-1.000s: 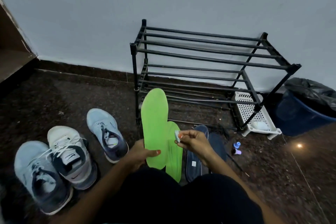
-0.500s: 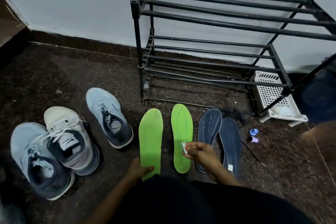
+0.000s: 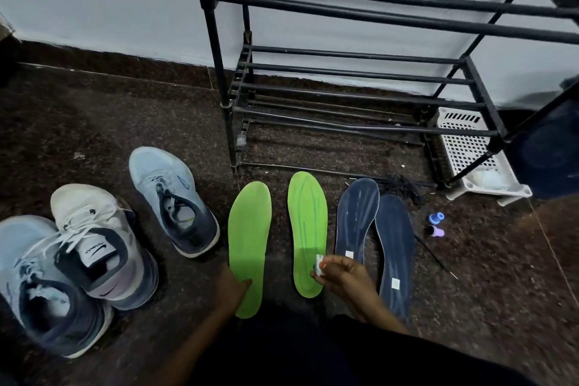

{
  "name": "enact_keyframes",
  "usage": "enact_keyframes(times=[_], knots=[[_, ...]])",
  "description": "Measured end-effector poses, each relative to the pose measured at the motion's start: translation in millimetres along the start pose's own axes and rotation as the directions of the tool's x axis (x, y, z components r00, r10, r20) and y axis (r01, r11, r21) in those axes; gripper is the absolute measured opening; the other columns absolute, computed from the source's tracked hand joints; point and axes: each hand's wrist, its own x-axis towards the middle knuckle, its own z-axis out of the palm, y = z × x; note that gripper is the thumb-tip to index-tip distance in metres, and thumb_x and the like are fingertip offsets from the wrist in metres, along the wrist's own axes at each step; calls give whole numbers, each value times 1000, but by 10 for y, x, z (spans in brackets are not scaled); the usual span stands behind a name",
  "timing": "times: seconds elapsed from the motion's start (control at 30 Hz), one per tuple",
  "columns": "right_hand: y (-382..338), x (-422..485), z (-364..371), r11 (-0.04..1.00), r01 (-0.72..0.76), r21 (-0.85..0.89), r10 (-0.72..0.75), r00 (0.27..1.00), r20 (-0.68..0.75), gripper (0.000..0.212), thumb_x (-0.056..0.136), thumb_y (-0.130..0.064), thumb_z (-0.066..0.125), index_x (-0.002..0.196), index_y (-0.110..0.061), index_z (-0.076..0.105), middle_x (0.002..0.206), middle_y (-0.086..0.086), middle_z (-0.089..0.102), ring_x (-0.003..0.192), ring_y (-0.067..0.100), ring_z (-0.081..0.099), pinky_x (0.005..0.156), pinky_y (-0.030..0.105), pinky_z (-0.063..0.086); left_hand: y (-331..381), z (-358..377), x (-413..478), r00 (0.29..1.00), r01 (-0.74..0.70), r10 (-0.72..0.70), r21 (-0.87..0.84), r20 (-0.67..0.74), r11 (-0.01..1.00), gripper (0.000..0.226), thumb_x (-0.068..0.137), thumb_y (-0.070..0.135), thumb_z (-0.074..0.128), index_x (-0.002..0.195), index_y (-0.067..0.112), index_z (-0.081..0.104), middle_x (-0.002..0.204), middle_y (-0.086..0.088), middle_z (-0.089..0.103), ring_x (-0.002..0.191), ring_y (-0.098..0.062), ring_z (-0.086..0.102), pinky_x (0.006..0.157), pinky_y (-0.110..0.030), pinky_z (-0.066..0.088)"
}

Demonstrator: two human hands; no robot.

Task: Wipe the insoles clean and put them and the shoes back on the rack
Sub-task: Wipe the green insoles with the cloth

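The left hand (image 3: 233,288) is gripping the heel edge of a green insole (image 3: 249,238) lying on the floor (image 3: 109,122) before the rack (image 3: 376,14); the right hand (image 3: 344,277) is pinching a white wipe (image 3: 319,269) over the second green insole (image 3: 307,222)

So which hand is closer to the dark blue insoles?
Right. The right hand, pinching a white wipe, is just beside the dark blue insoles; the left hand grips a green insole farther away.
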Motion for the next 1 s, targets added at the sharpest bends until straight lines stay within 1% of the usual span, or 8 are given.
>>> enact_keyframes(times=[0.17, 0.27, 0.33, 0.43, 0.57, 0.73, 0.87, 1.0], knots=[[-76, -38, -24, 1000, 0, -12, 0, 1000, -12, 20, 85, 12, 51, 101, 3, 59, 87, 17, 61, 80, 25, 61, 62, 18, 56, 198, -25, -99, 998, 53, -46, 188, -39, 981, 64, 70, 4, 77, 121, -10, 41, 126, -31, 43, 118, -43, 43, 96, -44, 37], [-92, -53, -77, 998, 7, -68, -8, 1000, -23, 17, 81, 9, 59, 97, 4, 64, 83, 12, 66, 70, 15, 64, 64, 18, 55, 412, 13, -259, 994, 58, -23, 337, -107, 940, 74, 75, 20, 75, 132, 0, 33, 136, -22, 32, 127, -38, 33, 101, -39, 29], [-88, -47, -105, 997, 15, -76, -17, 999, -30, 13, 79, 7, 62, 91, 4, 65, 77, 10, 67, 63, 10, 65, 64, 18, 55, 529, 93, -289, 993, 15, 29, 369, -112, 929, 73, 78, 24, 72, 136, 5, 32, 138, -18, 33, 127, -36, 33, 102, -38, 29], [-77, -13, -126, 999, 20, -37, -22, 999, -36, 10, 79, 9, 62, 79, 0, 65, 71, 10, 67, 58, 9, 65, 59, 17, 55, 641, 281, -212, 994, -109, 100, 306, 44, 946, 56, 79, 18, 69, 128, 5, 46, 129, -18, 47, 120, -34, 44, 98, -35, 35], [-61, 42, -151, 998, 39, -52, -42, 998, -49, 14, 78, 9, 62, 75, -4, 66, 68, 9, 67, 56, 10, 63, 55, 16, 53, 786, 527, -77, 982, -141, 115, 185, 147, 973, 44, 80, 12, 68, 118, -4, 53, 118, -22, 58, 109, -32, 55, 88, -33, 41], [0, 134, -218, 997, 35, -69, -39, 997, -62, 10, 78, 4, 65, 77, -6, 67, 69, 6, 69, 61, 10, 64, 56, 16, 51, 1061, 747, 167, 982, -156, 141, 122, 123, 980, 35, 85, 24, 66, 103, -4, 55, 106, -21, 60, 101, -34, 57, 80, -35, 42], [41, 205, -278, 998, 25, -56, -29, 998, -57, 11, 79, 5, 64, 77, -5, 68, 68, 5, 69, 61, 9, 64, 56, 16, 51, 1235, 887, 354, 993, -92, 83, 114, 80, 989, 46, 84, 32, 66, 111, 0, 47, 114, -18, 57, 104, -36, 57, 82, -39, 46], [66, 248, -315, 997, 32, -66, -37, 997, -67, 11, 78, 6, 64, 79, -5, 67, 70, 6, 68, 60, 9, 63, 56, 15, 51, 1312, 948, 431, 998, -55, 49, 160, 36, 986, 46, 84, 24, 66, 115, -1, 44, 119, -19, 55, 107, -38, 56, 85, -42, 47]])
